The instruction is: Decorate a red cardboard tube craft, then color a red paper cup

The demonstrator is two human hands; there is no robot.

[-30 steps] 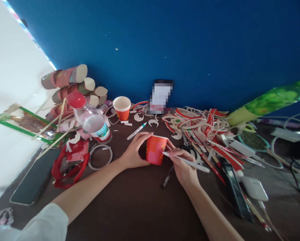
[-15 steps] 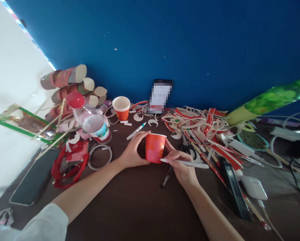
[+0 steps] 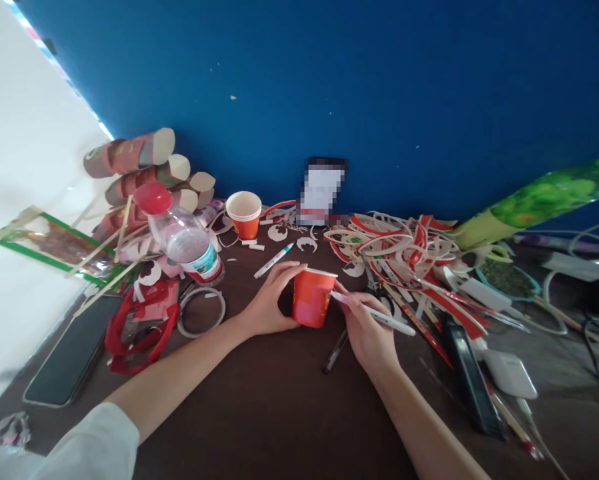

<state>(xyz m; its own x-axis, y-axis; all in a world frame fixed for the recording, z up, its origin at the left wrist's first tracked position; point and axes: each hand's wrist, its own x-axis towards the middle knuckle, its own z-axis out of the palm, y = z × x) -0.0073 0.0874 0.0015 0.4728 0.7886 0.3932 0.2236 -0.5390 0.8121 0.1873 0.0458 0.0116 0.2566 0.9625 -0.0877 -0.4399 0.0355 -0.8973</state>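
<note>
The brown table (image 3: pixel 279 413) fills the lower half of the view, with a blue wall (image 3: pixel 379 87) behind it at 12 o'clock. A green roll (image 3: pixel 539 203) slants across at 2 o'clock. At 10 o'clock a bottle (image 3: pixel 182 237) with a red cap leans in front of a stack of cut cups (image 3: pixel 139 167). A dark phone (image 3: pixel 72 350) lies at 8 o'clock beside a red strap (image 3: pixel 129 327). A heap of red and white strips (image 3: pixel 399 250) spreads from 1 to 3 o'clock. A second cup (image 3: pixel 244 214) stands upright at 11 o'clock, well apart from the hands, with a marker (image 3: pixel 273 261) lying between it and them. A black pen (image 3: pixel 335 351) rests on the table just below the right hand.

The red cup (image 3: pixel 312 298) stands at the middle of the table, tilted a little toward the right. The left hand (image 3: pixel 269 307) curls round its left side, thumb low and fingers laid along the rim, holding it steady. The right hand (image 3: pixel 367 330) is pinched on a white pen (image 3: pixel 374 313), whose tip touches the cup's right wall just under the rim.

The step in hand looks like marking a line on the cup's side. The next move probably calls for the left hand to turn the cup slowly while the pen tip stays at one height, with light pressure, since the thin paper wall could dent and throw the line off
</note>
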